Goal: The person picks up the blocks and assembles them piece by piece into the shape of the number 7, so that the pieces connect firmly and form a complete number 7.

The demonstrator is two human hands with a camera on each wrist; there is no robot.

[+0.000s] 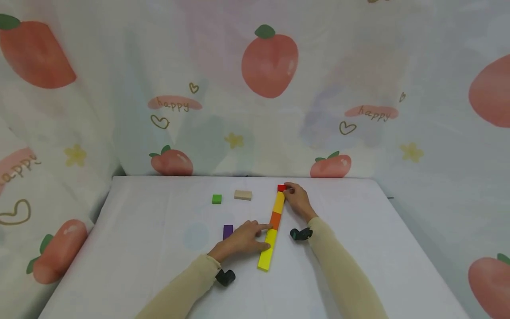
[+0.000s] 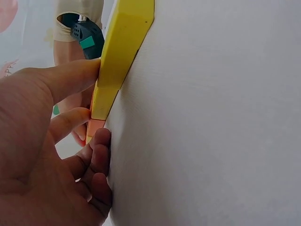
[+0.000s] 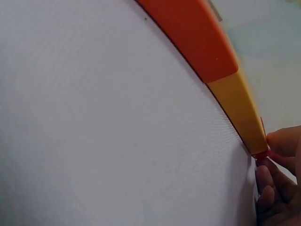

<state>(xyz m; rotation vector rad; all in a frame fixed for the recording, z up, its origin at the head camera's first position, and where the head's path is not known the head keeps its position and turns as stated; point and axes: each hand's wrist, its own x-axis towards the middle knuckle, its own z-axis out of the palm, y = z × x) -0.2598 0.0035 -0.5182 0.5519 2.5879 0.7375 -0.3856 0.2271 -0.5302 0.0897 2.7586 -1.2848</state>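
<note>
Four smooth, straight-sided stretches of colour are set end to end in the head view: a red block, an amber block, an orange block and a yellow stretch; the row is laid aslant on a matt white tabletop, whose far edge is seen just beyond the red block, with broad surface to either side; the red block is pinched by the right hand; the row's near half is touched by the left hand, thumb and forefinger extended, nothing grasped; farther left are placed a green block, a tan block and a purple block, the last partly covered.

In the left wrist view, a crosswise seam is shown in the yellow stretch; its side is met by the thumb; white surface is spread alongside.

In the right wrist view, crisp joints are shown; the red block is mostly hidden by fingers at the amber block's end.
</note>
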